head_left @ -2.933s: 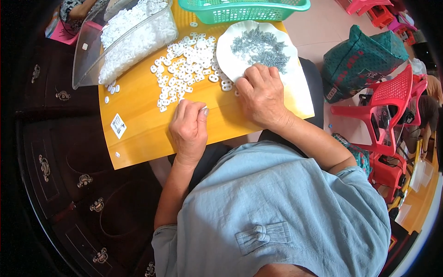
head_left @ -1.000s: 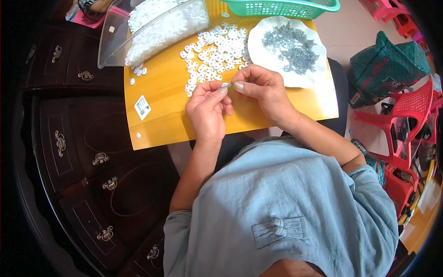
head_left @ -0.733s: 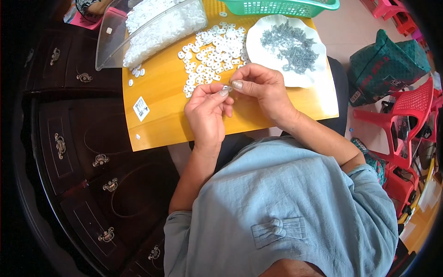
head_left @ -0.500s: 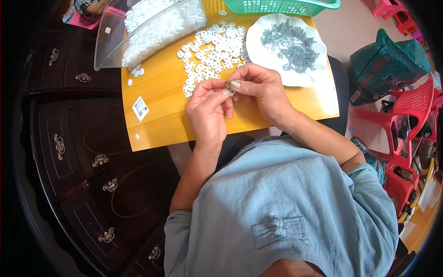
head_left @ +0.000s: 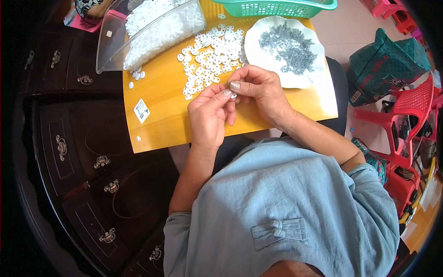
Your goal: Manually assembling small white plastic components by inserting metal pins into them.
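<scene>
Over the near part of a yellow table (head_left: 170,129), my left hand (head_left: 208,113) and my right hand (head_left: 263,92) meet fingertip to fingertip. Between them is a small white plastic piece (head_left: 234,96), mostly covered by my fingers. Both hands are closed in a pinch, thumbs on top. Just beyond them lies a loose spread of small white pieces with holes (head_left: 212,57). To the right, a white scalloped plate (head_left: 254,51) holds many tiny dark grey metal pins (head_left: 290,48).
A clear plastic bin (head_left: 108,51) full of white pieces stands at the far left. A green basket (head_left: 277,8) sits at the far edge. Dark wooden drawers (head_left: 60,115) flank the left; a red chair (head_left: 406,124) and a green bag (head_left: 385,64) are right. Another person's hand (head_left: 99,9) shows top left.
My hands stay pinched together and shift only slightly. A little more of the white piece shows beneath my fingers. The other person's hand at top left has moved slightly.
</scene>
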A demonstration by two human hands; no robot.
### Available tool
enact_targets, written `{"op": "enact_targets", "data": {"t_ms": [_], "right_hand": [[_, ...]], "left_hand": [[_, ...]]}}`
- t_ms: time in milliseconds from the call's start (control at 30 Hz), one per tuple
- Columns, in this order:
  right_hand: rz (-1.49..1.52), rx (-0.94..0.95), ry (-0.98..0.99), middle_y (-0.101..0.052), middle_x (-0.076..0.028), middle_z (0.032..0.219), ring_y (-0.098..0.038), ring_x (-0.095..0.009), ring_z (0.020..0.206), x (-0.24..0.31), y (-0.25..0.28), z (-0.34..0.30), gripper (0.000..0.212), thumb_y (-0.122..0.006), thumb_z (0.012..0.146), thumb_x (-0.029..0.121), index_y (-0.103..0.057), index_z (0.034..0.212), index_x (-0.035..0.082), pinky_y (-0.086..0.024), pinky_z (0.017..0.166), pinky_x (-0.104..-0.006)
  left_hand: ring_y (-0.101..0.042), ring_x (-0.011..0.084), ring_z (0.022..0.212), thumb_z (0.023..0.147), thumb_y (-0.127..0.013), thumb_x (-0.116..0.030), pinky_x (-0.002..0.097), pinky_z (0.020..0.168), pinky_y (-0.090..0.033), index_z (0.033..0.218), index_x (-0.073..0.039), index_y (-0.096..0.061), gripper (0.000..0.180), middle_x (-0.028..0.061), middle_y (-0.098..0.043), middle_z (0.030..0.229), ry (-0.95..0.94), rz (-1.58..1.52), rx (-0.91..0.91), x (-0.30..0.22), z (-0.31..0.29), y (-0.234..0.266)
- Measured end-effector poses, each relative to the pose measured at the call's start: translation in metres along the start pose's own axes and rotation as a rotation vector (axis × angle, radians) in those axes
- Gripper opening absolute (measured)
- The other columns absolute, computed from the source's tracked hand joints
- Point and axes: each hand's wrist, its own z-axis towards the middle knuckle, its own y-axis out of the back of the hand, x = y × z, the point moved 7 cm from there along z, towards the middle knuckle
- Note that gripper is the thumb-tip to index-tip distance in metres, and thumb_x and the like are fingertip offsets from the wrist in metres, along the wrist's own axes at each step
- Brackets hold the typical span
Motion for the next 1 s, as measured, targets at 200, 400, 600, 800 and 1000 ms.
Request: {"op": "enact_targets", "data": {"t_ms": [200, 400, 600, 800, 1000], "right_hand": [[-0.002, 0.028, 0.003, -0.066, -0.003, 0.086, -0.060, -0.010, 0.077, -0.004, 0.000, -0.002, 0.006, -0.068, 0.090, 0.006, -0.067, 0.095, 0.002, -0.049, 0.067, -0.0239], [-0.733, 0.172, 0.602, -0.064, -0.006, 0.084, -0.064, -0.017, 0.080, 0.044, -0.022, -0.016, 0.016, -0.068, 0.085, -0.002, -0.067, 0.102, 0.000, -0.051, 0.070, -0.0300], [-0.797, 0.274, 0.710, -0.063, -0.009, 0.081, -0.064, -0.023, 0.076, 0.050, -0.028, -0.019, 0.016, -0.069, 0.081, -0.003, -0.068, 0.097, 0.001, -0.050, 0.067, -0.0303], [-0.575, 0.091, 0.404, -0.065, -0.002, 0.082, -0.060, -0.011, 0.075, 0.042, -0.011, -0.016, 0.006, -0.067, 0.088, 0.002, -0.066, 0.094, 0.000, -0.049, 0.067, -0.0252], [-0.242, 0.022, 0.032, -0.065, -0.001, 0.081, -0.057, -0.007, 0.073, 0.015, -0.003, -0.014, 0.006, -0.067, 0.090, 0.004, -0.066, 0.092, -0.001, -0.046, 0.066, -0.0216]], "left_hand": [[-0.055, 0.0114, 0.058, 0.091, -0.057, -0.001, 0.0233, 0.045, -0.041, 0.095, 0.005, -0.061, 0.008, 0.0089, -0.061, 0.079, 0.027, 0.006, 0.009, -0.005, -0.002, -0.004], [-0.053, 0.0106, 0.056, 0.088, -0.058, -0.001, 0.0229, 0.042, -0.040, 0.094, 0.005, -0.061, 0.008, 0.0075, -0.059, 0.075, 0.038, 0.107, -0.002, -0.010, -0.007, 0.005], [-0.054, 0.0104, 0.058, 0.089, -0.058, -0.001, 0.0228, 0.043, -0.041, 0.095, 0.005, -0.061, 0.009, 0.0070, -0.060, 0.075, 0.024, 0.101, 0.058, -0.014, -0.010, 0.002], [-0.056, 0.0115, 0.063, 0.092, -0.058, 0.000, 0.0232, 0.052, -0.045, 0.100, 0.005, -0.061, 0.010, 0.0075, -0.061, 0.083, -0.091, 0.085, 0.066, -0.019, -0.014, -0.004], [-0.059, 0.0142, 0.069, 0.090, -0.060, 0.004, 0.0252, 0.054, -0.047, 0.104, 0.008, -0.060, 0.014, 0.0114, -0.063, 0.090, -0.332, 0.191, -0.030, -0.026, -0.017, -0.004]]}}
